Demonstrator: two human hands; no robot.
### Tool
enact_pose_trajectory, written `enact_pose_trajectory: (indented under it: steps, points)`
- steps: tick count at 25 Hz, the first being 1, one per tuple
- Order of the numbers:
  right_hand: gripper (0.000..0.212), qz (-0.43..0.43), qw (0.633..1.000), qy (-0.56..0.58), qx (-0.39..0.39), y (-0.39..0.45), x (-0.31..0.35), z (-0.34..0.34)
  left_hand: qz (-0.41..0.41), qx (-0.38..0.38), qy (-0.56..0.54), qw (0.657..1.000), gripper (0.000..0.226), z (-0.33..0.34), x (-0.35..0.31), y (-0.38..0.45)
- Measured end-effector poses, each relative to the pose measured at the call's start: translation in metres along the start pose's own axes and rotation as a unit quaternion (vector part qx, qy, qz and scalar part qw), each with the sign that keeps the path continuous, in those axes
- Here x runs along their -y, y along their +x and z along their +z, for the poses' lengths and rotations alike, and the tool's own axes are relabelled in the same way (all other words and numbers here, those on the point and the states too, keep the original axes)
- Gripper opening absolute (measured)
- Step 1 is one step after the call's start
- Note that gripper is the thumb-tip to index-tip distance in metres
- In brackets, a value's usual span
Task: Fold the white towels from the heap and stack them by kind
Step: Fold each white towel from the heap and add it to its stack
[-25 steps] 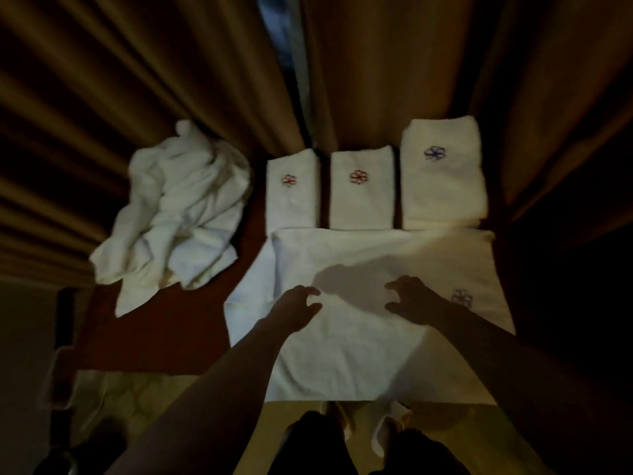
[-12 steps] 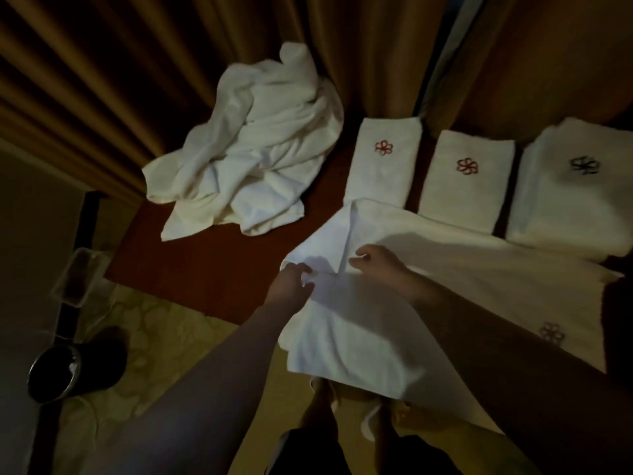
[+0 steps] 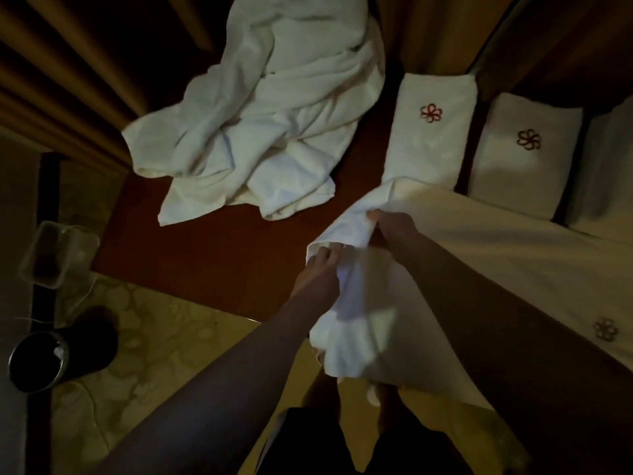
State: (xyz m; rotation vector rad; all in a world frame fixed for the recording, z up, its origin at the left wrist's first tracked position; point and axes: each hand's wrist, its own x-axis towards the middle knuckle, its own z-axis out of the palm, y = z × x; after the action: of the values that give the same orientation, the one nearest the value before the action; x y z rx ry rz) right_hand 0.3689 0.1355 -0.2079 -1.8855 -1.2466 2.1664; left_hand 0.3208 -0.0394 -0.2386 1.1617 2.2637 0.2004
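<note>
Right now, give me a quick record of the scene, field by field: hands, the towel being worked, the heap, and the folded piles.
left hand: pinches the spread towel's near left edge
right hand: grips the same edge farther back
spread towel: lies open, left edge lifted
heap: unfolded, back left on the table
folded piles: two with red flowers, back right

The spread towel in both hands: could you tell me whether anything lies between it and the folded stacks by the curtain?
Nothing visible does. Both the left hand and right hand already grip the spread towel at its left edge, and its far edge lies right against the folded towels with red flowers. The heap sits off to the left.
</note>
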Motion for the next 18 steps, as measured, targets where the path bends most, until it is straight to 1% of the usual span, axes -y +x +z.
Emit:
enact_pose_trajectory:
  steps: [2,3,4,5,7,9,10,12,14,16,18]
  points:
    - [0.035,-0.017,0.992,0.091,0.085,-0.003,0.014,0.013,-0.009,-0.002,0.018,1.000,0.071,-0.003,0.011,0.008]
    - [0.037,-0.032,0.985,0.122,0.116,-0.002,0.018,0.018,-0.022,0.001,0.020,1.000,0.071,-0.006,0.016,0.011]
    - [0.038,-0.053,0.984,0.118,0.120,-0.001,0.019,0.021,-0.033,-0.004,0.020,0.999,0.069,-0.009,0.019,0.013]
    - [0.036,-0.080,0.988,0.084,0.100,-0.003,0.017,0.023,-0.039,-0.020,0.026,0.999,0.066,-0.012,0.023,0.014]
    - [0.023,-0.130,0.991,0.003,0.026,-0.007,0.008,0.026,-0.033,-0.052,0.041,0.997,0.062,-0.018,0.029,0.014]
    - [0.012,-0.177,0.980,-0.079,-0.032,-0.012,-0.006,0.026,-0.023,-0.048,0.049,0.997,0.060,-0.018,0.035,0.013]
    - [0.009,-0.215,0.966,-0.135,-0.049,-0.016,-0.015,0.026,-0.025,-0.042,0.055,0.997,0.061,-0.017,0.038,0.012]
    - [0.010,-0.288,0.925,-0.236,-0.073,-0.020,-0.033,0.020,-0.028,-0.031,0.067,0.997,0.063,-0.016,0.040,0.008]
    - [0.013,-0.331,0.887,-0.305,-0.101,-0.018,-0.049,0.011,-0.028,-0.014,0.051,0.998,0.066,-0.015,0.041,0.007]
    - [0.019,-0.338,0.858,-0.364,-0.133,-0.014,-0.056,0.001,-0.034,0.012,0.038,0.999,0.068,-0.015,0.041,0.007]
    - [0.020,-0.335,0.826,-0.411,-0.193,-0.013,-0.055,-0.011,-0.030,0.050,0.037,0.998,0.073,-0.019,0.041,0.010]
